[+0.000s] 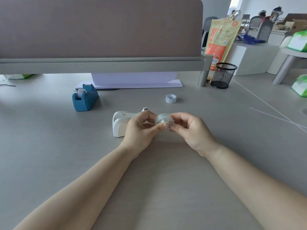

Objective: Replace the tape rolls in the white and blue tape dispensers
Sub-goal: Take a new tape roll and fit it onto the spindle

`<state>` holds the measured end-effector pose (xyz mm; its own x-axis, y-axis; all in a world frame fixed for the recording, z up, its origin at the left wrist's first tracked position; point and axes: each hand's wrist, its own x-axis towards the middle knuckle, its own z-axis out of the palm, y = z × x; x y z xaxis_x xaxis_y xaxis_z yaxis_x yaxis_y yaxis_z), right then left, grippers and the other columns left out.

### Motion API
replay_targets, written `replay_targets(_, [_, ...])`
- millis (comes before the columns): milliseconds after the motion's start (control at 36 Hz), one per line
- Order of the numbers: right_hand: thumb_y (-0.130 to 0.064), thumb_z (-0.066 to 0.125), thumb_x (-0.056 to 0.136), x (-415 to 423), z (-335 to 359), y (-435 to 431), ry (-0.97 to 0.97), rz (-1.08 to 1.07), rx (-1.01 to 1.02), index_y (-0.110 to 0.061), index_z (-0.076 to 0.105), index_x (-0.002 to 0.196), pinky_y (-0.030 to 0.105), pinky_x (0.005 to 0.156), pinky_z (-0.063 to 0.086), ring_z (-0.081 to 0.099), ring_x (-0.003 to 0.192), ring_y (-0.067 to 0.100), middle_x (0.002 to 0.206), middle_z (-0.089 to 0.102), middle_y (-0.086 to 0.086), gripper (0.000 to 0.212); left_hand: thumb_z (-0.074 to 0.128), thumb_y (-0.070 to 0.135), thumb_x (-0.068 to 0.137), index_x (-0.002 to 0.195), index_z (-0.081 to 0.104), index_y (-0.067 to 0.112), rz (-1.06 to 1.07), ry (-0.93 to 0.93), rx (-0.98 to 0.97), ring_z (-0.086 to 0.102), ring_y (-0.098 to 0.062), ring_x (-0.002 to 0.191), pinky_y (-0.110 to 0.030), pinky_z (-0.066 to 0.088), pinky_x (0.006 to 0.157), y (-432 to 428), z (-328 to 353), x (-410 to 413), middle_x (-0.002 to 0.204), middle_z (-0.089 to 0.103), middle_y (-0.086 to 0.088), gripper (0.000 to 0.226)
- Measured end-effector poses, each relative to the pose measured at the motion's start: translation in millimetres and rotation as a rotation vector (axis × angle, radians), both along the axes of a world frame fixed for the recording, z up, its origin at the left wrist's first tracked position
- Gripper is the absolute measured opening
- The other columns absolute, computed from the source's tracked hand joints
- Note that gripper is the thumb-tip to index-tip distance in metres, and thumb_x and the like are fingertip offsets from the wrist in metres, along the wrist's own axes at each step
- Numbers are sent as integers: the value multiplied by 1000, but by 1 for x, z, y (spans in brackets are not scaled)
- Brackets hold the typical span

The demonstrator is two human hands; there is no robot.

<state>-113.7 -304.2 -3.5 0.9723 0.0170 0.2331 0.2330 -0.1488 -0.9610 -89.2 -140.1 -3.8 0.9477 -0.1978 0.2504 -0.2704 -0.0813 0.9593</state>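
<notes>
Both hands meet just right of the white dispenser (123, 124), above the desk (49, 138). Left hand (139, 130) and right hand (191, 130) pinch one clear roll (163, 120) between them: left thumb and fingertips on its left side, right fingertips on its right side. Can't tell if a core sits inside the roll. White dispenser lies on the desk, partly hidden by the left hand, roll slot looks bare. Blue dispenser (85, 98) stands well left and behind the white dispenser, white roll seated in it. Spare roll (171, 98) on the desk behind and right of the white dispenser. Mesh cup (223, 74) farther right and behind.
</notes>
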Motion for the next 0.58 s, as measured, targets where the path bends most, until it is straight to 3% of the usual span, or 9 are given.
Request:
replay_targets(222, [-15,68,83,-1,-2,4,-78,-60,-80,-16,69,101,42,91,54,68,92,22,97,73,8,18,81,33,63,72,64,11,30,-4,-11,64,-22,75,-47,54,78,-1,-2,1,77,67,-8,29])
replay_targets(361, [-18,68,84,0,-4,4,-80,-75,-109,-19,71,99,43,88,55,68,88,22,91,69,-1,15,80,23,73,83,67,4,42,-45,12,62,-11,69,-21,49,65,-3,0,0,76,68,-3,25])
replay_targets(417, [-20,68,83,0,-3,4,-42,-64,-42,-14,71,102,38,88,55,68,90,19,92,69,-2,20,77,21,75,90,67,5,34,-41,21,64,-8,70,-19,49,66,-3,2,-1,80,70,-1,24])
replay_targets(500, [-15,64,84,-1,2,5,23,-15,188,-13,68,100,25,78,56,69,84,13,92,72,5,17,80,20,72,109,62,20,-43,-54,20,69,-14,85,-26,56,74,-2,2,-2,107,69,1,42])
replay_targets(583, [-10,61,86,-1,6,4,72,-41,312,-15,65,99,19,65,54,69,72,7,85,70,3,14,83,13,68,122,47,46,-77,-202,116,63,-6,95,-19,55,79,3,-2,-4,129,49,14,73])
